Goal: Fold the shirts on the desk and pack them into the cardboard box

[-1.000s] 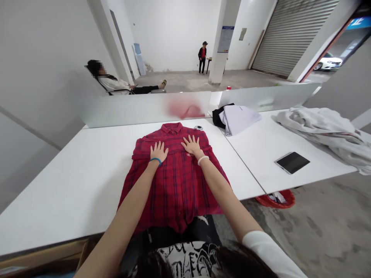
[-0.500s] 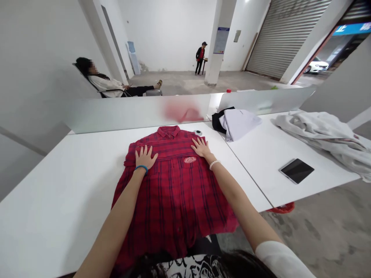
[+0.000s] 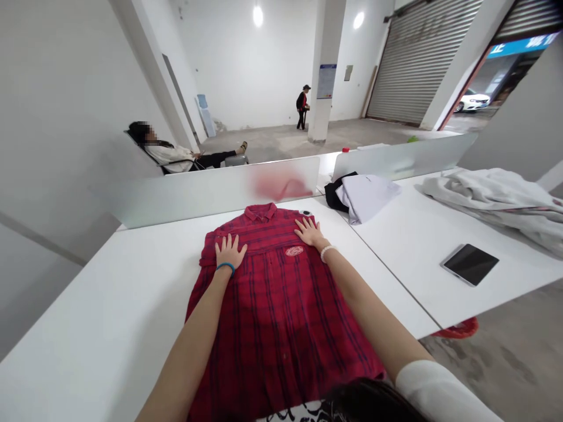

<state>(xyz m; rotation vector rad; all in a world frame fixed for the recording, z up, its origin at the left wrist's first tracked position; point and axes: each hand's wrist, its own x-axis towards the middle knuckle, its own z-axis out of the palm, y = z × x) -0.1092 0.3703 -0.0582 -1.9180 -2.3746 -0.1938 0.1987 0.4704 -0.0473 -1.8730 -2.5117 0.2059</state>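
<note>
Both arms outstretched; left hand [image 3: 229,252] flat, fingers spread — right hand [image 3: 310,232] likewise.

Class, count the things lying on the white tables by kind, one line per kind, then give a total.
Red plaid shirt: 1
White and grey garments (folded one, crumpled one): 2
Black garment: 1
Tablet: 1
Total: 5

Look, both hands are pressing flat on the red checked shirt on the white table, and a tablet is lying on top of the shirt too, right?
Not quite. The tablet lies on the neighbouring white table, apart from the red checked shirt. The head view shows it. The left hand and right hand do press flat on the shirt, which lies on the white table.
</note>
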